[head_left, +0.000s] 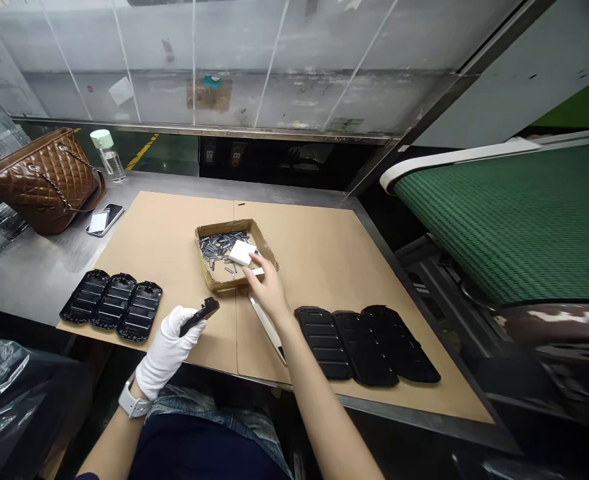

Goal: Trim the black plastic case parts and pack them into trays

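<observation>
My left hand (169, 347), in a white glove, is closed around a black plastic part (199, 316) with a hooked end, held above the table's front edge. My bare right hand (267, 283) reaches over the near right rim of a shallow cardboard tray (219, 285). Its thumb and index finger are apart, beside a white block (242, 253) in the tray; whether they touch it I cannot tell. Many small dark pins (217, 247) lie scattered around the block. Under my right forearm, a long pale strip (267, 327) is partly hidden.
Several black ribbed plastic panels lie at left (141, 311) and right (324, 343) on the cardboard sheet (314, 247). Farther left are a phone (105, 220), a brown bag (54, 177) and a bottle (109, 157). A green conveyor belt (514, 220) runs at right.
</observation>
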The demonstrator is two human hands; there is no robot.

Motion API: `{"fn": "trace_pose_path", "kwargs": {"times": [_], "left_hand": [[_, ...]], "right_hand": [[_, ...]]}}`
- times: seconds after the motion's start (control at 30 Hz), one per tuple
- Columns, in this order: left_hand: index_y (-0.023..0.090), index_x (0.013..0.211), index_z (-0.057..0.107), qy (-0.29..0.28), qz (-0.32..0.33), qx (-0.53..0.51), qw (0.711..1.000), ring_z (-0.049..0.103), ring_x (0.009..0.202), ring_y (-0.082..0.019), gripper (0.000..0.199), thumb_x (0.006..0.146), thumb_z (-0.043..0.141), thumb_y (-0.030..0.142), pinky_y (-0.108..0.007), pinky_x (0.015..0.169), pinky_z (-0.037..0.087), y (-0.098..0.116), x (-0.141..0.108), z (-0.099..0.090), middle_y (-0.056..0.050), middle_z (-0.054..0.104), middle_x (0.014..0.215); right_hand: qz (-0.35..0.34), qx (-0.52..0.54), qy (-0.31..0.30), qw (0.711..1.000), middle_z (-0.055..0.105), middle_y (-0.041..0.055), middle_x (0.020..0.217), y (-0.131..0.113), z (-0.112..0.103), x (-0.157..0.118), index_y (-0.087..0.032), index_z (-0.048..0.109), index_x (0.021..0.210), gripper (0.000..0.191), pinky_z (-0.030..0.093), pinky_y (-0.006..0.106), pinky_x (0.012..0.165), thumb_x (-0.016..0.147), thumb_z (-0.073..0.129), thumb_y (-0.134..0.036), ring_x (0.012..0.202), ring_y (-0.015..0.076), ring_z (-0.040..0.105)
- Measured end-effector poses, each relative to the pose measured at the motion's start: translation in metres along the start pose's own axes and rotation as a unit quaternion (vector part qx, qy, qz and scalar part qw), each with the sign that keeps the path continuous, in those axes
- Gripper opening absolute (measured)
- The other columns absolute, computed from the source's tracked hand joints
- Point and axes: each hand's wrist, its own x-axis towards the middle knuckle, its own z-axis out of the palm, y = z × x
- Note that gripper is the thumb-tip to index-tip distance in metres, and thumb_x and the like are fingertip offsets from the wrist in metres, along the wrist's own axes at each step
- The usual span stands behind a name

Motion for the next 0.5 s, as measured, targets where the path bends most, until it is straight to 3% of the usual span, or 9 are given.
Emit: {"fn": "trace_pose_path", "kwargs": {"times": [0.07,0.13,0.23,0.3,0.37,0.5], "left_hand": [[0.019,0.093,0.063,0.007,-0.023,-0.001,1.000,0.062,0.083,-0.018,0.020,0.086,0.056,0.037,-0.034,0.081,0.050,-0.005,0.002,0.002,-0.004,0.064,0.088],[0.019,0.096,0.063,0.007,-0.048,-0.002,0.999,0.063,0.088,-0.020,0.023,0.086,0.056,0.037,-0.036,0.086,0.050,-0.005,0.006,0.003,-0.005,0.067,0.093],[0.019,0.106,0.063,-0.011,-0.064,-0.005,0.998,0.063,0.098,-0.021,0.028,0.087,0.054,0.038,-0.038,0.094,0.047,-0.001,0.013,0.002,-0.007,0.069,0.102],[0.019,0.111,0.063,-0.020,-0.064,-0.010,0.998,0.063,0.103,-0.022,0.031,0.088,0.053,0.037,-0.039,0.097,0.045,0.003,0.018,0.001,-0.008,0.069,0.105],[0.020,0.112,0.064,-0.023,-0.063,-0.013,0.998,0.063,0.103,-0.023,0.032,0.088,0.052,0.036,-0.039,0.096,0.046,0.005,0.022,0.001,-0.009,0.070,0.104],[0.022,0.102,0.070,-0.014,-0.060,-0.023,0.998,0.067,0.086,-0.023,0.025,0.086,0.055,0.034,-0.035,0.084,0.052,0.003,0.029,0.005,-0.006,0.073,0.087]], "right_hand": [[0.005,-0.048,-0.035,0.998,0.046,0.0184,0.140,0.008,0.002,0.045,-0.015,0.052,0.126,0.048,0.030,0.049,0.108,0.082,0.060,-0.033,0.133,0.0312,0.038],[0.005,-0.091,-0.079,0.993,0.053,0.0200,0.132,0.013,0.003,0.081,-0.013,0.060,0.113,0.046,0.027,0.054,0.107,0.071,0.072,-0.026,0.129,0.0370,0.041],[-0.009,-0.134,-0.130,0.982,0.064,0.0187,0.110,0.014,0.000,0.108,-0.013,0.065,0.095,0.033,0.032,0.055,0.101,0.065,0.076,-0.023,0.114,0.0387,0.053],[-0.024,-0.146,-0.140,0.979,0.063,0.0188,0.107,0.008,-0.004,0.110,-0.013,0.065,0.095,0.034,0.035,0.054,0.098,0.065,0.075,-0.026,0.109,0.0383,0.055],[-0.041,-0.144,-0.129,0.980,0.059,0.0195,0.115,-0.002,-0.008,0.100,-0.014,0.061,0.108,0.041,0.038,0.051,0.096,0.071,0.070,-0.030,0.113,0.0369,0.053],[-0.128,-0.086,-0.132,0.979,0.055,0.0102,0.127,-0.026,-0.002,0.051,-0.024,0.051,0.124,0.043,0.041,0.041,0.098,0.083,0.055,-0.033,0.119,0.0260,0.050]]}}
